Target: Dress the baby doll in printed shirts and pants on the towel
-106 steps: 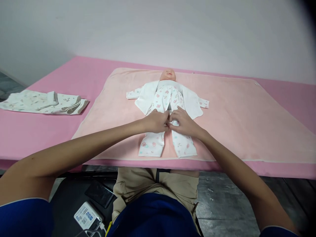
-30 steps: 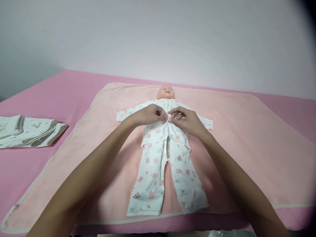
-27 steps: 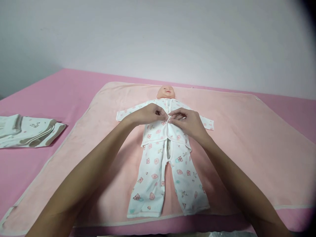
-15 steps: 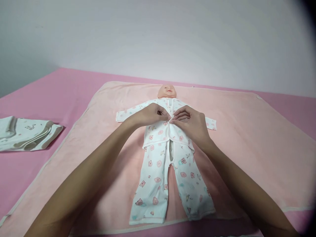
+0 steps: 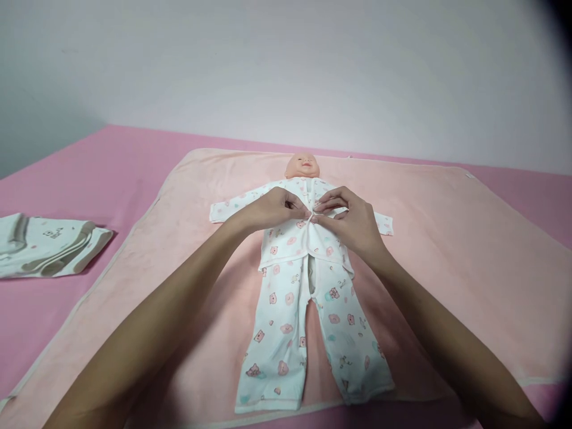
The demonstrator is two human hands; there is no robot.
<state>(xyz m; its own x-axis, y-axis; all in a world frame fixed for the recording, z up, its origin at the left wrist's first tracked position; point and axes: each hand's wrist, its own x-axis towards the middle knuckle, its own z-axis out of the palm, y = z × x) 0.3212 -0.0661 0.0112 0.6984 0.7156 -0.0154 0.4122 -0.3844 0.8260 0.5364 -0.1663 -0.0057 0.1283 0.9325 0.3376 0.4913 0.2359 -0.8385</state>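
A baby doll point(image 5: 302, 165) lies on its back, head away from me, dressed in a white printed jacket point(image 5: 286, 244) and matching open-crotch trousers point(image 5: 274, 333). My left hand point(image 5: 279, 207) pinches the jacket's front edge at the chest. Opposite it, my right hand point(image 5: 351, 219) pinches the other front edge, thumb and forefinger close together. The two sets of fingertips nearly meet at the middle of the front opening. Any fastener between them is too small to make out. Below the hands the jacket's front edges lie together; near the neck a narrow gap shows.
Beneath the doll is a peach blanket point(image 5: 469, 268) with pale edging, spread over a pink surface point(image 5: 147, 149). Folded white clothes with brown trim point(image 5: 58, 244) rest at the left. A pale wall point(image 5: 286, 71) rises behind.
My right hand has shifted slightly to the right, and its fingers have loosened a little. The left hand stays at the front edge. The whole view has moved slightly.
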